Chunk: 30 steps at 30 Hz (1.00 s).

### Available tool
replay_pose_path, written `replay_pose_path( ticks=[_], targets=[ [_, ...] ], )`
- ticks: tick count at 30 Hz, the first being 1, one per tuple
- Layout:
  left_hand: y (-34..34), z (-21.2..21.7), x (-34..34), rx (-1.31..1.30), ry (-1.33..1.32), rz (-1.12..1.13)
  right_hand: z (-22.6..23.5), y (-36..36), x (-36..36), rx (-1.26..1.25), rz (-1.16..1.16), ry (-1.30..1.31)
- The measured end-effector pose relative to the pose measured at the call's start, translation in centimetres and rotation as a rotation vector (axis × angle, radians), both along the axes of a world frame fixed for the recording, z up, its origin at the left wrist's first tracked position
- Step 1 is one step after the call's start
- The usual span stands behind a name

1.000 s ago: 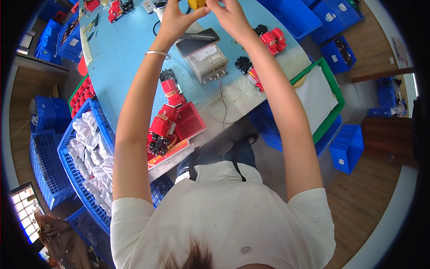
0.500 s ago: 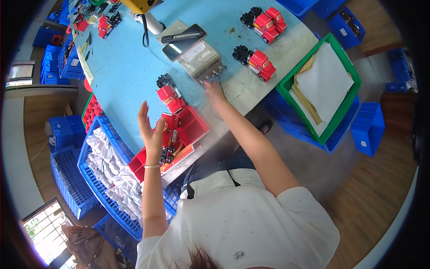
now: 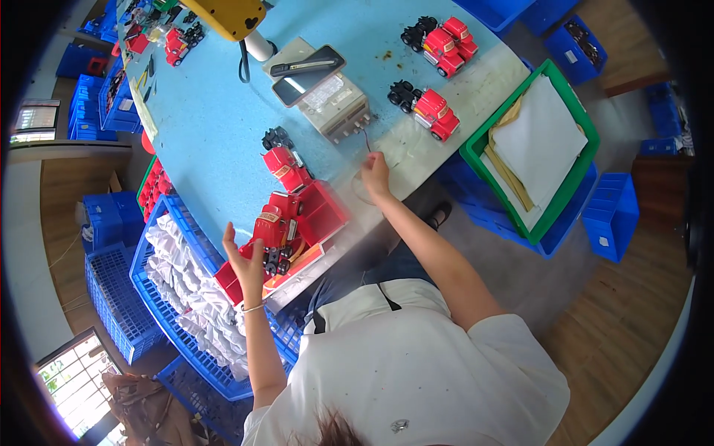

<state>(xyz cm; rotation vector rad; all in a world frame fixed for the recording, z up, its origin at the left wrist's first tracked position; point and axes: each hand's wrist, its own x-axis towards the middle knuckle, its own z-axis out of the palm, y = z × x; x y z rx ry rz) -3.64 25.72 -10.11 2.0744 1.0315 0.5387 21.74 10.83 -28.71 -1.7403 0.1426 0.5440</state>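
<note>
My left hand is open, thumb and fingers spread, beside a red toy truck at the table's near edge. That truck lies on or against a red open box, its black wheels toward me. A second toy truck sits just beyond, touching or close to the box. My right hand is closed around a thin wire that runs down from a grey metal power unit. A phone rests on the unit, with a utility knife on top.
More red toy trucks stand at the table's right side. A yellow device on a pole rises at the back. Left of me is a blue basket of white cloths; on the right, a green-rimmed bin holds papers.
My right hand has drawn back from the power unit's front toward me, and its fingers have closed on the wire. My left hand has dropped lower and nearer me, still open.
</note>
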Motion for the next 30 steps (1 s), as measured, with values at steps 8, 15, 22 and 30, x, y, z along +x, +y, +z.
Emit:
replay_pose_path(
  ticks=[8, 15, 22, 30],
  targets=[
    [-1.9, -3.8, 0.7, 0.040, 0.050, -0.011, 1.1, -1.0, -0.2, -0.552, 0.398, -0.301],
    [-3.0, -6.0, 1.1, 0.023, -0.058, 0.132, 1.9, -0.8, 0.1, -0.280, 0.474, -0.535],
    [-4.3, 2.8, 1.1, -0.803, -0.361, 0.178, 14.6, -6.2, -1.4, 0.420, 0.510, -0.273],
    [-10.6, 8.7, 7.7, -1.219, -0.621, -0.637, 25.5, -9.2, -2.8, 0.492, 0.900, -0.558]
  ],
)
